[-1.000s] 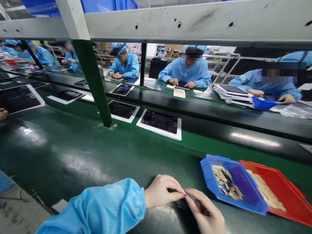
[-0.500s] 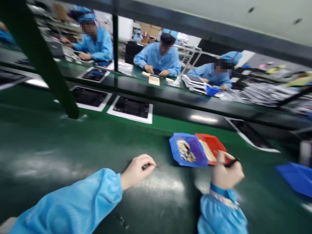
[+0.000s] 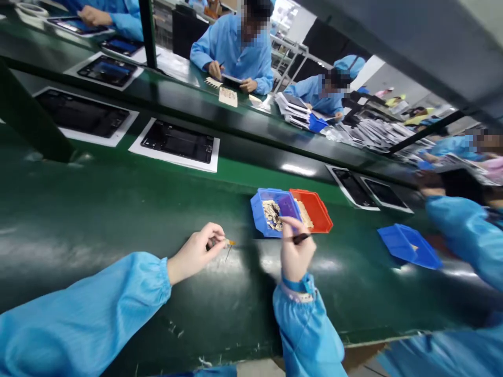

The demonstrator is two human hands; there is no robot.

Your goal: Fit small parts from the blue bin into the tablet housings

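The small orange-tipped piece (image 3: 231,242) lay pinched between the thumb and fingertips of the left hand (image 3: 194,255), its tip pointing right, toward the right hand (image 3: 296,255), and a thin dark strand slanted down beside it. The left hand was the nearer one; the right, its fingers closed around a slim dark tool (image 3: 302,238), was at the near edge of the blue bin (image 3: 256,213), which touched the red bin (image 3: 323,212). Both bins stood on a green desk (image 3: 220,319), with a dark panel (image 3: 178,141) on white paper farther back and a person in blue (image 3: 236,52) seated across the workroom line.
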